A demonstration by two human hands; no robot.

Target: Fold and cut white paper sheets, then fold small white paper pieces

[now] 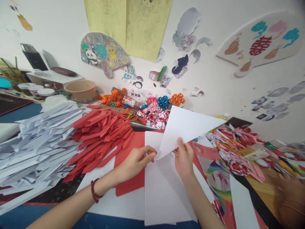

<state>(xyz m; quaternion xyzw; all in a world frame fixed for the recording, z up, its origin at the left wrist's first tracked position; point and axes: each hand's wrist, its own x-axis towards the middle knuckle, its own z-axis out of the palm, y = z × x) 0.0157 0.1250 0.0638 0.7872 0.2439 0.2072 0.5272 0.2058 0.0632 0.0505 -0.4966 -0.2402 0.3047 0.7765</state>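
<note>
Your right hand [185, 159] holds the white paper triangle [188, 127]. Your thumb is on the front, your other fingers are behind it, and they are pinched together on its bottom edge. Your left hand [137, 163] is at the triangle's low left corner. Its fingers are bent and the thumb is close to them, but I cannot tell if they pinch the corner or are just beside it.

The triangle is up over the flat white sheets [166, 194], and its sharp tip points to the right. A red sheet [131, 178] lies under your left hand. Left of that are a pile of red folded strips [102, 133] and a big pile of white folded strips [40, 146]. At the far right is another person's blurry hand [289, 190].
</note>
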